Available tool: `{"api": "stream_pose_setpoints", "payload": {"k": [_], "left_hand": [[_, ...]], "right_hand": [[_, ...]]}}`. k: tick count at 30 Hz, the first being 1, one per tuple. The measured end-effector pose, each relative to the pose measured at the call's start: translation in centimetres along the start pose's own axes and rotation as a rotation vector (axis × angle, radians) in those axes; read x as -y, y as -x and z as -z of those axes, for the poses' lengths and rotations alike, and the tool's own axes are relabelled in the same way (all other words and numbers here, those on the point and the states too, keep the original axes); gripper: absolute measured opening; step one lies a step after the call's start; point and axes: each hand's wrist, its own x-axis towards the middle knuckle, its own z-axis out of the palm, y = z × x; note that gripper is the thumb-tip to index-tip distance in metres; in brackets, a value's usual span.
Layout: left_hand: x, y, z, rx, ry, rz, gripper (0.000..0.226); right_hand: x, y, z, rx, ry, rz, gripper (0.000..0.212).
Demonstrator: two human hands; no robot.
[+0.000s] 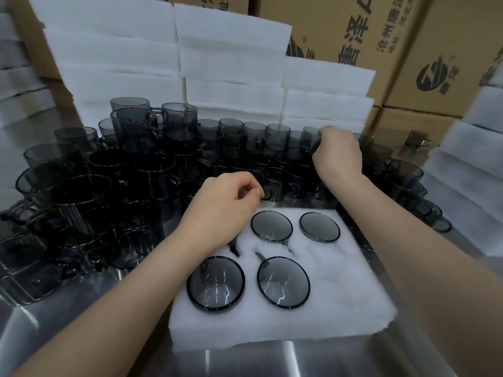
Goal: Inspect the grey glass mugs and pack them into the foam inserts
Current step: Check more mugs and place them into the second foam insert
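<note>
Four grey glass mugs (215, 283) are sitting sunk in a white foam insert (348, 295), two by two. Only their round dark rims and smoky, glossy insides are showing, and thin handles are poking up through slits in the fuzzy foam. The insert is lying on a brushed steel table (245, 363), directly in front of the person.

Just past the insert's far edge, the left hand (226, 202) is curling, with thumb and forefinger pinching the handle of a standing mug (276, 183). The right hand (337, 153) is reaching farther back, its fingers bending tightly at a back-row mug (309, 138) (the knuckles are hiding the grip, so I cannot tell whether it is holding anything).

A dense crowd of loose mugs (109, 186) is filling the table to the left and behind, all straight-sided, translucent and dark, some stacked two high. Behind them, soft white foam sheets (231, 50) are standing in tall piles. Brown cardboard boxes (408, 36) with dark print are rising at the back.
</note>
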Motion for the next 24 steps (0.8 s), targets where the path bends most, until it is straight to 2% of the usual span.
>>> {"api": "stream_pose_setpoints", "payload": {"k": [5, 7, 9, 12, 14, 18, 21, 24], "left_hand": [[0.2, -0.1, -0.1, -0.006, 0.025, -0.026, 0.013], [0.2, -0.1, 0.0, -0.031, 0.059, -0.056, 0.017], [0.1, -0.1, 0.0, -0.055, 0.115, -0.09, 0.04], [0.0, -0.2, 0.0, -0.038, 0.186, -0.093, 0.082], [0.0, -0.4, -0.1, -0.019, 0.168, -0.118, 0.095], [-0.1, -0.4, -0.2, -0.084, 0.115, -0.162, 0.086], [0.1, -0.5, -0.3, -0.128, 0.052, -0.158, 0.081], [0.4, -0.6, -0.3, -0.138, 0.019, -0.148, 0.077]], "right_hand": [[1.0, 1.5, 2.3, -0.137, -0.031, 0.051, 0.026], [1.7, 2.5, 3.2, -0.173, -0.142, 0.107, 0.032], [2.6, 3.7, 3.9, -0.11, -0.333, 0.15, 0.035], [4.3, 5.9, 3.8, 0.128, -0.678, 0.196, 0.033], [4.9, 7.0, 3.3, 0.252, -0.831, 0.261, 0.034], [4.4, 7.5, 2.8, 0.382, -1.034, 0.361, 0.038], [3.7, 7.4, 2.5, 0.364, -1.087, 0.411, 0.041], [3.4, 7.4, 2.0, 0.345, -1.105, 0.375, 0.05]]}}
